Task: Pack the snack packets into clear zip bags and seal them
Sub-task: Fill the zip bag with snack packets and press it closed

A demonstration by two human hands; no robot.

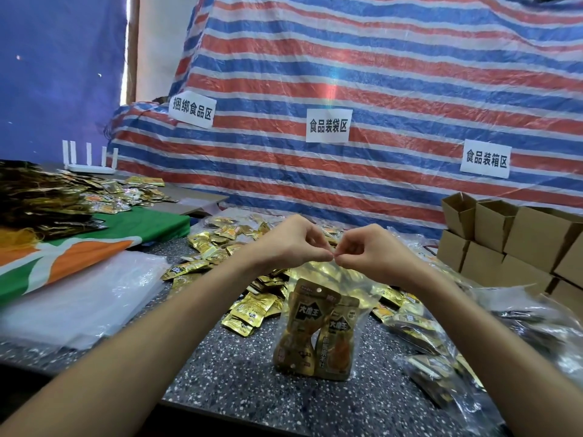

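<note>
1. Below left hand [290,244], zip bag [328,279]: thin clear plastic, glossy, crinkled.
2. Inside it, snack packets [310,329]: gold foil, shiny.
3. Beneath, table [239,383]: speckled stone look, smooth.
4. Right of right hand [369,250], boxes [517,241]: matt brown cardboard.

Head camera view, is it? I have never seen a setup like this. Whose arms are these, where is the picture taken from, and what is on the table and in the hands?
There is no machine here. A person wears one wide-angle camera on the head, looking forward and down, so the two arms coming in from the bottom are that person's own. The left hand and right hand meet at the top edge of a clear zip bag, each pinching it with the fingertips. Inside the bag are gold snack packets. Behind it, loose packets lie heaped on the speckled table. To the left is a stack of empty clear bags; to the right are filled bags and cardboard boxes. A striped tarp hangs behind.
</note>
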